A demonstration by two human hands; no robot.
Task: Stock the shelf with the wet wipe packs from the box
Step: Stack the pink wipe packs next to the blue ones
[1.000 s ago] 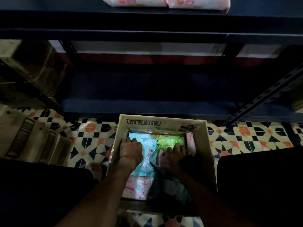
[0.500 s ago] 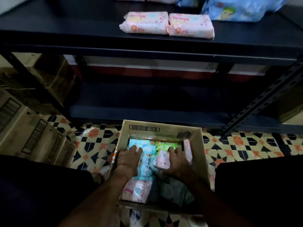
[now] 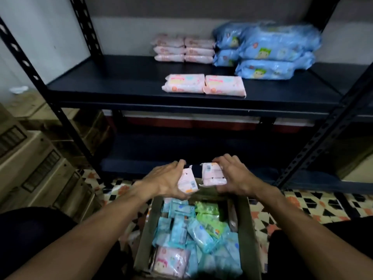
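My left hand [image 3: 165, 178] grips a small pink wet wipe pack [image 3: 187, 181], and my right hand [image 3: 235, 174] grips another pink pack [image 3: 213, 174]. Both are held side by side above the far end of the cardboard box [image 3: 247, 235], below the shelf's front edge. The box holds several blue, green and pink packs [image 3: 193, 235]. On the dark shelf board [image 3: 121, 81] two pink packs [image 3: 203, 83] lie at the front, stacked pink packs [image 3: 182, 50] at the back, and big blue packs [image 3: 268, 51] at the right.
Black perforated shelf uprights [image 3: 40, 83] stand left and right [image 3: 323, 134]. A lower shelf board [image 3: 141, 156] lies behind my hands. Cardboard cartons [image 3: 34, 164] are stacked at the left. The floor [image 3: 314, 205] is patterned tile. My dark-clothed knees flank the box.
Both hands have come up out of the box, each with a pink pack in it. The view has tilted up, so the shelf and its stacked packs now show.
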